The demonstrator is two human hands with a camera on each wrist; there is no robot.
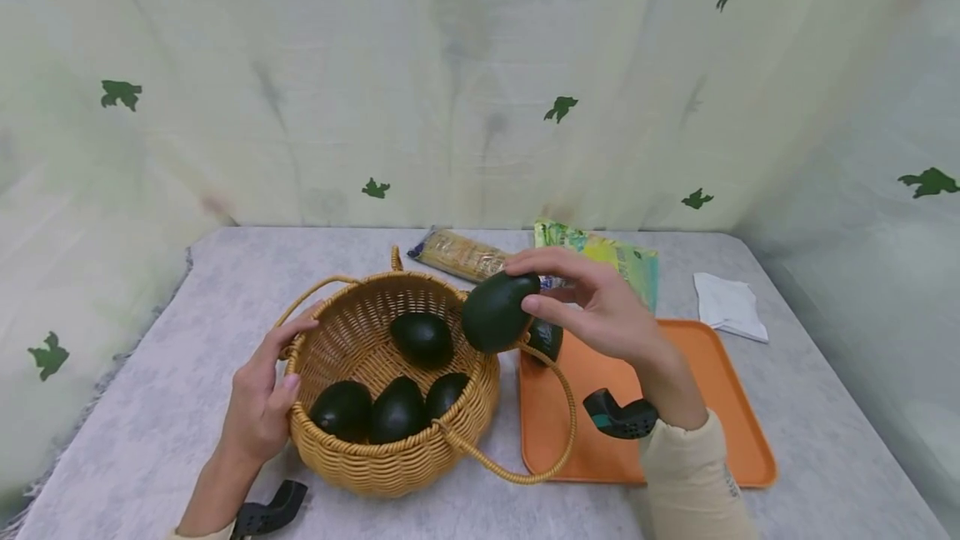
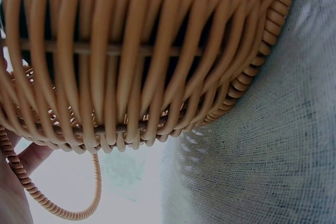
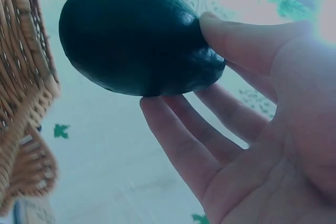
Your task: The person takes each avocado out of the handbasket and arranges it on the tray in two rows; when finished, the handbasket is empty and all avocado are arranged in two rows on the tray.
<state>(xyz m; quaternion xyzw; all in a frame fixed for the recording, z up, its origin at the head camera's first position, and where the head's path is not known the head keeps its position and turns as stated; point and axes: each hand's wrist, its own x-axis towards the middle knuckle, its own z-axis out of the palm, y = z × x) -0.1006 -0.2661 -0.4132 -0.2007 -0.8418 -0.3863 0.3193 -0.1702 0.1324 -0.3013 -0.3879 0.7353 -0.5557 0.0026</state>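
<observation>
My right hand (image 1: 603,302) pinches a dark green avocado (image 1: 495,312) between thumb and fingers, just above the right rim of a round wicker basket (image 1: 390,473). In the right wrist view the same avocado (image 3: 131,35) shows large and smooth, with the basket's side (image 3: 23,66) to its left. My left hand (image 1: 262,398) grips the basket's left rim, thumb toward the inside. Several more avocados (image 1: 422,340) lie inside the basket. Another avocado (image 1: 545,340) sits at the far left of an orange tray (image 1: 592,440), partly hidden behind the held one. The left wrist view shows mostly basket weave (image 2: 121,66).
A long packet of noodles (image 1: 459,255) and a green-yellow bag (image 1: 626,261) lie behind the basket and tray. A white packet (image 1: 727,305) lies at the right. One looped basket handle (image 1: 566,440) hangs over the tray's left edge. Fabric walls (image 1: 465,107) surround the table.
</observation>
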